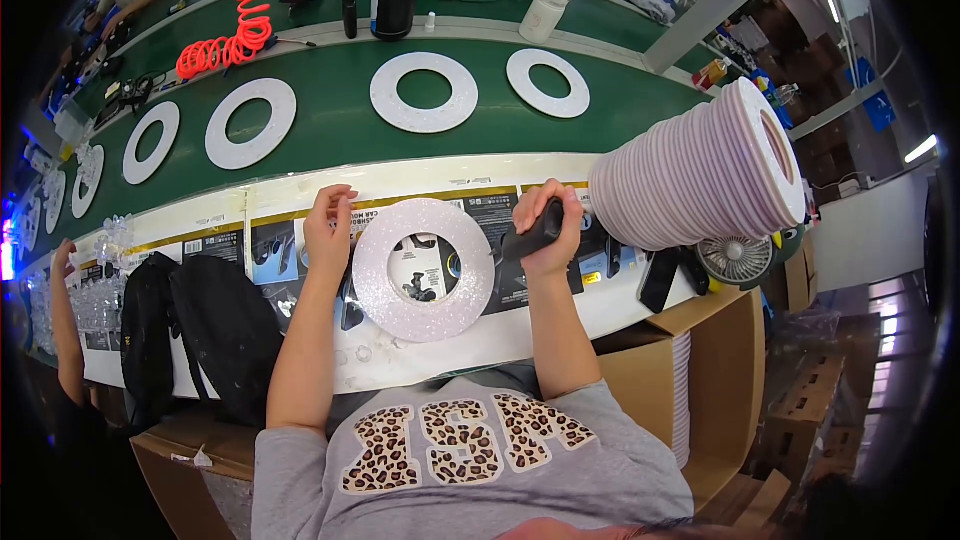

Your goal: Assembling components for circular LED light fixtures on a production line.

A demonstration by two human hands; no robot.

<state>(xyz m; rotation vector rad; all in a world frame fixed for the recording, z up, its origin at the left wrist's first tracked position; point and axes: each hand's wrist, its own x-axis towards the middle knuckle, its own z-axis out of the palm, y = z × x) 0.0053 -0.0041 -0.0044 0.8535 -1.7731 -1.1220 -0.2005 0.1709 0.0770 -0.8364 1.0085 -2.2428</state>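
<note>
A flat white glittery ring (473, 285) lies on the printed sheets in front of me. My left hand (328, 230) is raised by its upper left edge, fingers loosely bent and apart, holding nothing that I can see. Wrapped round a thick black handle, my right hand (550, 230) is at the ring's right side. This black-handled tool (534, 231) points toward the ring's right edge; its working end is too small to make out. Through the ring's hole, printed packaging (418, 268) shows.
A tall stack of similar rings (690, 170) lies on its side at the right, beside a small fan (738, 258) and a black phone (658, 280). More rings (424, 123) rest along the green belt (330, 130). Left are a black backpack (225, 315) and another person's arm (66, 330).
</note>
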